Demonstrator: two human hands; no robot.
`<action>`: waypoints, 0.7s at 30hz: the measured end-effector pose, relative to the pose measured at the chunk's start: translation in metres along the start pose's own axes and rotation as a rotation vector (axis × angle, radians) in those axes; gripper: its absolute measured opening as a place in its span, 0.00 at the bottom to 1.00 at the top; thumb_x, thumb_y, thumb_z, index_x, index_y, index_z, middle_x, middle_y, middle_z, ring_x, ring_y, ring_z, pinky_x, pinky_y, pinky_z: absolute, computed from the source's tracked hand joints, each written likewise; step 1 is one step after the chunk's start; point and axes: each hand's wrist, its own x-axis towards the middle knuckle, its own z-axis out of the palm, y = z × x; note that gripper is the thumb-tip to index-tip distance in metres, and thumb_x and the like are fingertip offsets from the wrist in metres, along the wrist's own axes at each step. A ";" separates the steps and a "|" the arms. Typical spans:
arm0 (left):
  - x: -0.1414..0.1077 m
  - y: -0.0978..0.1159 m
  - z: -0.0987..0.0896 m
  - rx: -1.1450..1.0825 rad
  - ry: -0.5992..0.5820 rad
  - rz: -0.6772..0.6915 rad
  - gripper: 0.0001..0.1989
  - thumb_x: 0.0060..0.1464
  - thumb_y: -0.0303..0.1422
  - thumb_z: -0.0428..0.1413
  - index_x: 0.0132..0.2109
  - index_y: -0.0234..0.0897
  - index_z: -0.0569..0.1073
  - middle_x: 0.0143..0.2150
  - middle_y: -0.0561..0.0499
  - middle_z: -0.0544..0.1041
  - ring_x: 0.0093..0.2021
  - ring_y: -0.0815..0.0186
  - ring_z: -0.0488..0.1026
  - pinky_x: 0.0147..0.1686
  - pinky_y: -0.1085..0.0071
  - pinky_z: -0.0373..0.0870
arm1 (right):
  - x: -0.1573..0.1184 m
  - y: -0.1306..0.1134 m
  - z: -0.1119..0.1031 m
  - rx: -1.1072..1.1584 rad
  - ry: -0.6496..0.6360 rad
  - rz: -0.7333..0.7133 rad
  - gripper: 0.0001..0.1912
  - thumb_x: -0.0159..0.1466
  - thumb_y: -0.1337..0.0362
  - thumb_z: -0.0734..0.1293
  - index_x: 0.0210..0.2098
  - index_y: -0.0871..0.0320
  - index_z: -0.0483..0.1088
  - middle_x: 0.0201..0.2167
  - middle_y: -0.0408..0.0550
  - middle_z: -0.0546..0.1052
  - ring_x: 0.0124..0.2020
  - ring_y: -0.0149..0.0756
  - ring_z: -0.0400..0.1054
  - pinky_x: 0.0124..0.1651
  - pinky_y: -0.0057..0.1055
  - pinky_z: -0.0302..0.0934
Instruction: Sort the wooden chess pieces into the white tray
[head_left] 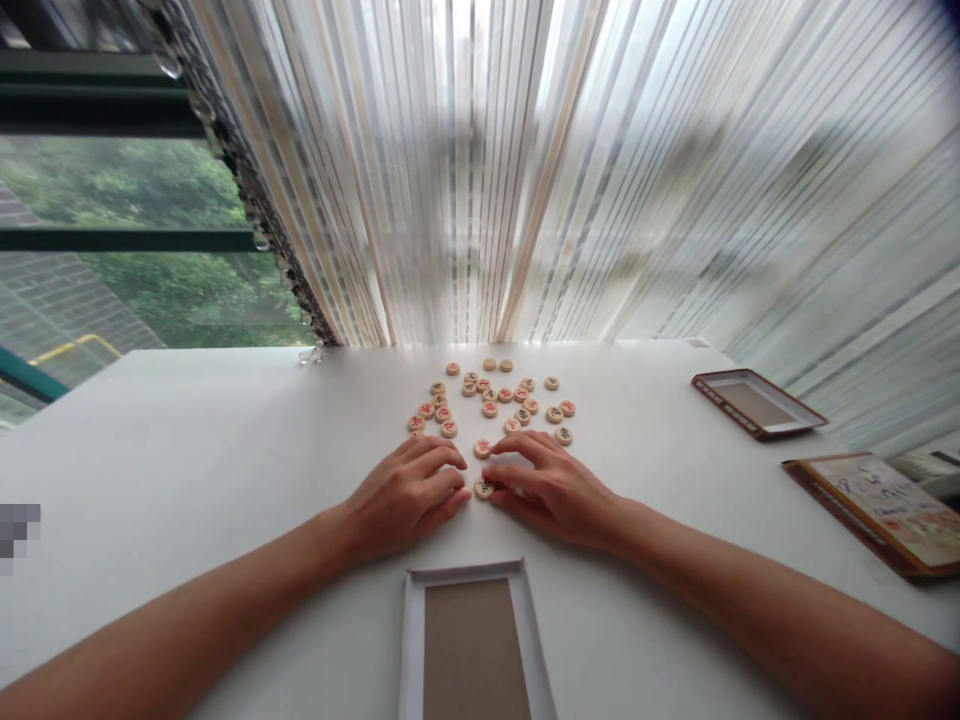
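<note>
Round wooden Chinese chess pieces (pixel 490 409) with red or black characters lie scattered on the white table. My right hand (pixel 544 482) has its thumb and index finger at the edge of a black-marked chess piece (pixel 484 488), pinching it on the tabletop. Its other fingers reach beside a red-marked chess piece (pixel 482 449) just beyond. My left hand (pixel 411 487) rests palm down left of these two pieces, fingers curved and apart, holding nothing. Its thumb and index tip stop close to the black-marked piece.
A shallow white-rimmed box tray (pixel 414 640) lies in front of me. On the right are a brown-edged box part (pixel 757 403) and a box lid with a picture (pixel 885 510). Behind the white table (pixel 247 440) hang string curtains (pixel 465 200), with a window at the left.
</note>
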 end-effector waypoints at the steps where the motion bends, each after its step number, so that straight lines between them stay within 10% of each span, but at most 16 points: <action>1: 0.000 0.000 0.000 -0.010 -0.005 -0.021 0.06 0.70 0.30 0.57 0.43 0.37 0.78 0.47 0.44 0.83 0.54 0.57 0.78 0.59 0.59 0.75 | 0.000 0.000 0.000 0.003 0.006 0.000 0.11 0.75 0.59 0.68 0.53 0.54 0.79 0.55 0.58 0.80 0.55 0.50 0.75 0.57 0.48 0.71; 13: 0.002 -0.006 0.008 -0.022 -0.009 -0.207 0.08 0.71 0.31 0.54 0.46 0.34 0.78 0.49 0.40 0.80 0.54 0.53 0.77 0.59 0.52 0.74 | 0.001 0.009 -0.004 0.027 0.178 0.169 0.12 0.75 0.61 0.67 0.54 0.54 0.78 0.51 0.57 0.81 0.52 0.49 0.77 0.56 0.49 0.72; 21: 0.002 -0.007 0.008 -0.033 0.042 -0.193 0.08 0.71 0.30 0.53 0.46 0.35 0.78 0.48 0.42 0.81 0.52 0.54 0.77 0.58 0.52 0.75 | 0.061 0.083 -0.027 -0.170 0.034 0.529 0.20 0.73 0.64 0.68 0.62 0.60 0.77 0.54 0.61 0.80 0.55 0.54 0.75 0.58 0.49 0.70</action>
